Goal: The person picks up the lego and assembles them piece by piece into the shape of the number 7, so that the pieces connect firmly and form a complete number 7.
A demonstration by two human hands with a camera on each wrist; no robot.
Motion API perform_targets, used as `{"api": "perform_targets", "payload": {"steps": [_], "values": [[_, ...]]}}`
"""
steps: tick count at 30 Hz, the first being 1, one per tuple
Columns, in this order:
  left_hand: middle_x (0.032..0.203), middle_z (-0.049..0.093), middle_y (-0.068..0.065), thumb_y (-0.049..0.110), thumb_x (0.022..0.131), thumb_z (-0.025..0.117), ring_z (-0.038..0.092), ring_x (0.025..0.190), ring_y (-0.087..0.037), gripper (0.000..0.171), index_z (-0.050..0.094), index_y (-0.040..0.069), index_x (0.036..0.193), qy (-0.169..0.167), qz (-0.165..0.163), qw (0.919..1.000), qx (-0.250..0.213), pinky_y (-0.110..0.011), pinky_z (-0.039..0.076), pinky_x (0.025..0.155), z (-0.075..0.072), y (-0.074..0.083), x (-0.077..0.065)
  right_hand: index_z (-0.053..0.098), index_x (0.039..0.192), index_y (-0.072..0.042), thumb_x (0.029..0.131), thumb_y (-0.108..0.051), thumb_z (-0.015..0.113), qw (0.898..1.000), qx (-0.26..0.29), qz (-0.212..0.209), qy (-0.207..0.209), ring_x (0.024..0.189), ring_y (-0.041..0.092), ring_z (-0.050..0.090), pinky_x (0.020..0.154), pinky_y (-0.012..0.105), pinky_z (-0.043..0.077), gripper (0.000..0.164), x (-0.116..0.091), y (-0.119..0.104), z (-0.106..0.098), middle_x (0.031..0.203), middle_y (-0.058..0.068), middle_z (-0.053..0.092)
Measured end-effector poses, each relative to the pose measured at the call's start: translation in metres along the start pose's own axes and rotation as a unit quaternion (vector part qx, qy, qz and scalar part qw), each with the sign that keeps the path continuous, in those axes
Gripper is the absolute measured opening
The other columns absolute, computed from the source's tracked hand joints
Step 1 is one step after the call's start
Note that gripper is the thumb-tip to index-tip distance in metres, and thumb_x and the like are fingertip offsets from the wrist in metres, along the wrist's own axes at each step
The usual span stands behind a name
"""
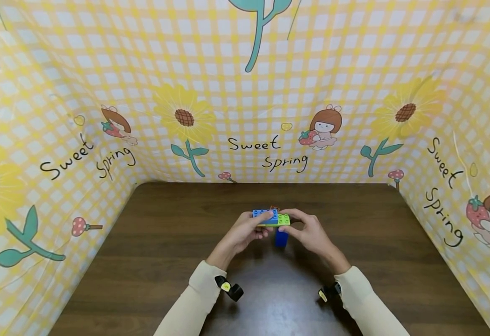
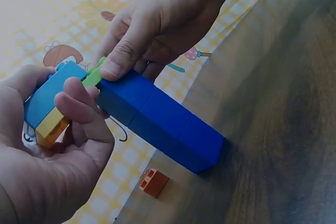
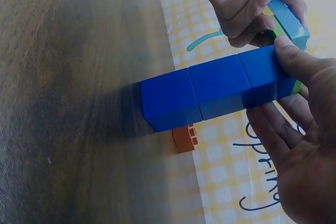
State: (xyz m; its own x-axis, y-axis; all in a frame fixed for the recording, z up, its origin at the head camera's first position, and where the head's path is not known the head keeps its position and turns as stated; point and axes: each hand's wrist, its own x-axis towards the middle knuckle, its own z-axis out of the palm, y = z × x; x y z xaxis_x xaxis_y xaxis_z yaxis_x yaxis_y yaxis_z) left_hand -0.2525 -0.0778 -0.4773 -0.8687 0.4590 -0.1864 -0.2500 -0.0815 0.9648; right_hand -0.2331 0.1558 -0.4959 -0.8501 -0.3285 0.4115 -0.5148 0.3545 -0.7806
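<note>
A tower of dark blue toy building bricks (image 3: pixel 194 90) stands on end on the table, a green brick (image 1: pixel 284 219) at its top. Beside the green one is a light blue brick (image 1: pixel 265 215), sticking out leftward with a yellow-orange brick (image 2: pixel 51 125) under it. My left hand (image 1: pixel 241 231) grips the light blue and yellow-orange bricks, thumb on top and fingers curled beneath. With thumb and fingers, my right hand (image 1: pixel 313 233) pinches the tower's upper end, around the top dark blue brick. Fingers partly hide where the bricks meet.
A small orange brick (image 3: pixel 184 138) lies on the brown wooden table (image 1: pixel 165 261) behind the tower. Yellow checked cloth (image 1: pixel 245 102) walls in the table's back and both sides.
</note>
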Motion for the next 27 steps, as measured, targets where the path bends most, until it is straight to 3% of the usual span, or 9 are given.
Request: {"api": "perform_targets", "payload": {"steps": [13, 27], "values": [[0.077, 0.075, 0.000, 0.037, 0.103, 0.070, 0.059, 0.060, -0.007, 0.044, 0.068, -0.005, 0.118, 0.001, 0.002, 1.0000, -0.005, -0.018, 0.050, 0.058, 0.0002, -0.0023, -0.0002, 0.071, 0.131, -0.011, 0.093, -0.012, 0.082, 1.000, -0.002, -0.005, 0.002, 0.107, 0.028, 0.075, 0.095, 0.058, 0.059, 0.039, -0.0008, 0.0005, 0.0010, 0.121, 0.008, 0.079], [0.076, 0.074, -0.001, 0.035, 0.103, 0.071, 0.054, 0.058, -0.006, 0.042, 0.068, -0.004, 0.119, 0.005, 0.002, 1.0000, -0.004, -0.018, 0.045, 0.055, 0.0018, -0.0012, 0.0001, 0.072, 0.130, -0.014, 0.094, -0.014, 0.083, 1.000, 0.013, 0.010, 0.010, 0.108, 0.027, 0.075, 0.096, 0.063, 0.057, 0.038, -0.0027, 0.0033, 0.0023, 0.119, 0.007, 0.080]]}}
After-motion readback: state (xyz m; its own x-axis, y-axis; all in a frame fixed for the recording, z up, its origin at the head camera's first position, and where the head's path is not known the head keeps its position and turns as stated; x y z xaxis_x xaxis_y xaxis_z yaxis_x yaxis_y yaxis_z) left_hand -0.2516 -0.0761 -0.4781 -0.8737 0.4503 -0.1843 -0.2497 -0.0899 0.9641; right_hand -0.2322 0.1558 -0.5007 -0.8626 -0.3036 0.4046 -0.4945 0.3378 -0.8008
